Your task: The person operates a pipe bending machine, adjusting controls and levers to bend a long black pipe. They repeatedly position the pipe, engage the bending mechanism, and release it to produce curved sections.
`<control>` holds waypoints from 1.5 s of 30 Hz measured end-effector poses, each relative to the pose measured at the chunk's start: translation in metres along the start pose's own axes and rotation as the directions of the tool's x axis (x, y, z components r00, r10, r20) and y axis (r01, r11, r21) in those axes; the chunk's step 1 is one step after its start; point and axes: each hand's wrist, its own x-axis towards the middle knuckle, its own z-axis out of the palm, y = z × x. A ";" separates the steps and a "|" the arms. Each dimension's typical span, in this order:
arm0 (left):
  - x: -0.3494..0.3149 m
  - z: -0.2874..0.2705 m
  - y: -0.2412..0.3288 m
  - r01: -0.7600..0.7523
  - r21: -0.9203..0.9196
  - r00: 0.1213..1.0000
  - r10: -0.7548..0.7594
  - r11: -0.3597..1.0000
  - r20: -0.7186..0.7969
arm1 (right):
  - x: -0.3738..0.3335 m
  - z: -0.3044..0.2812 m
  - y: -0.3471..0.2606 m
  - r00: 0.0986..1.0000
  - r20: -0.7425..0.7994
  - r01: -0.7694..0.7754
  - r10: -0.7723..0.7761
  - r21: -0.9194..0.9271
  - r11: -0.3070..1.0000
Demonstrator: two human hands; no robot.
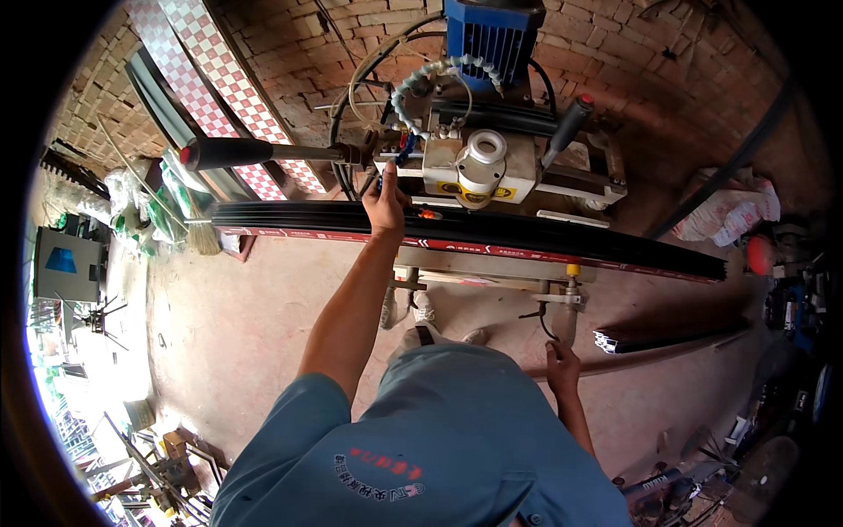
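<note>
My left hand lies across a long black profile bar with a red printed strip along its near side. Its thumb sticks up toward the machine; the other fingers are mostly hidden, so their grip cannot be made out. Low on the right, my right hand is closed on the lower end of a thin curved black lever. That lever hangs below a clamp fitting under a yellow cap. Behind the bar stands a cutting or milling machine with a blue motor.
Two black-gripped levers, one left and one right, jut from the machine. More black profile lies on the floor at right. Checkered panels lean on the brick wall, near a broom. A white sack sits far right.
</note>
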 end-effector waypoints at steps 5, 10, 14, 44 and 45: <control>0.008 0.011 0.007 -0.074 -0.011 0.997 0.074 0.997 -0.008 | -0.007 0.016 -0.002 0.998 0.056 0.019 -0.016 -0.070 0.997; 0.014 -0.011 -0.015 -0.107 0.093 0.994 0.103 0.990 0.048 | -0.006 0.018 -0.004 0.998 0.059 -0.005 0.008 -0.062 0.998; 0.014 -0.015 -0.016 -0.097 0.124 0.992 0.086 0.987 0.093 | 0.000 0.020 -0.018 0.998 0.060 -0.024 0.028 -0.064 0.998; 0.022 -0.025 -0.024 0.183 -0.103 0.955 -0.151 0.978 0.257 | -0.005 0.057 -0.033 0.988 0.103 -0.111 0.114 -0.028 0.993; 0.023 -0.026 -0.026 0.184 -0.102 0.954 -0.153 0.978 0.256 | -0.005 0.058 -0.032 0.988 0.104 -0.110 0.112 -0.024 0.994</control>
